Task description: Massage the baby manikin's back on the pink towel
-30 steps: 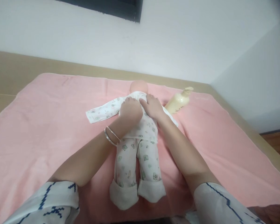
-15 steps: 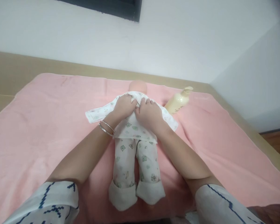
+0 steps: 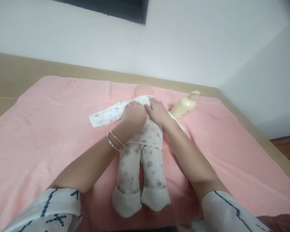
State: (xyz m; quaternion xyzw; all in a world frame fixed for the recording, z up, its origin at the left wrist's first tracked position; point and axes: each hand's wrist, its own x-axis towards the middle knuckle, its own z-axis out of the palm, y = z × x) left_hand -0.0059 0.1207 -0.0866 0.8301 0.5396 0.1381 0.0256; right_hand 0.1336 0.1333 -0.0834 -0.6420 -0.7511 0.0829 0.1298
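Observation:
A baby doll [image 3: 143,90] lies on its back, its head away from me. It wears a white printed shirt [image 3: 148,132] and matching trousers [image 3: 130,167] with wide folded cuffs covering the feet. My left hand [image 3: 134,115], with silver bangles at the wrist, is closed in a fist over the middle of the shirt's front; its fingertips are hidden, seemingly around the cloth. Just right of it, my right hand [image 3: 157,111] rests on the upper chest of the shirt, fingers laid out and thumb apart. The shirt's left-side sleeve [image 3: 105,115] stretches out flat.
Beside the doll, a cream pump bottle [image 3: 185,106] lies tilted on the right. A pink blanket [image 3: 50,135] is spread beneath everything, with a tan ledge [image 3: 87,69] behind it. White walls [image 3: 183,42] stand at the back and right.
My left hand has moved right and turned into a fist across the shirt's front. My right hand has shifted slightly up and right. The shirt's neckline lies flatter; the bottle has stayed put.

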